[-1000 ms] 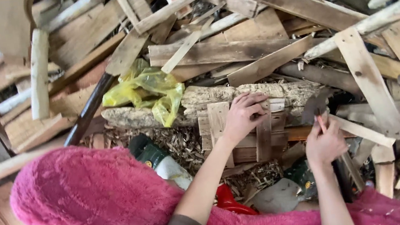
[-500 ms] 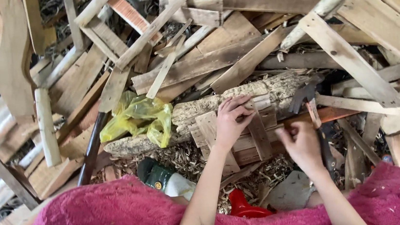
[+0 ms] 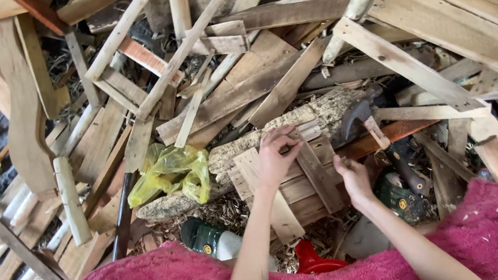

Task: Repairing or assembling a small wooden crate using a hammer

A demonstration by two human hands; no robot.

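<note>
Since before, right hand [image 3: 353,175] has left the hammer [image 3: 376,131], fingers curled on the slat panel [image 3: 301,180]; left hand [image 3: 276,155] presses it, fingers apart.

Slatted wooden panel [image 3: 293,184] hemmed by log [image 3: 273,134], hammer [image 3: 376,131], scrap planks [image 3: 226,96]

We count two bare hands, left [image 3: 276,158] and right [image 3: 354,178], one wooden-handled steel hammer [image 3: 379,136], one crumpled yellow plastic bag [image 3: 173,174], one small slatted wooden panel [image 3: 293,184], and one rough decayed log [image 3: 261,145].
</note>
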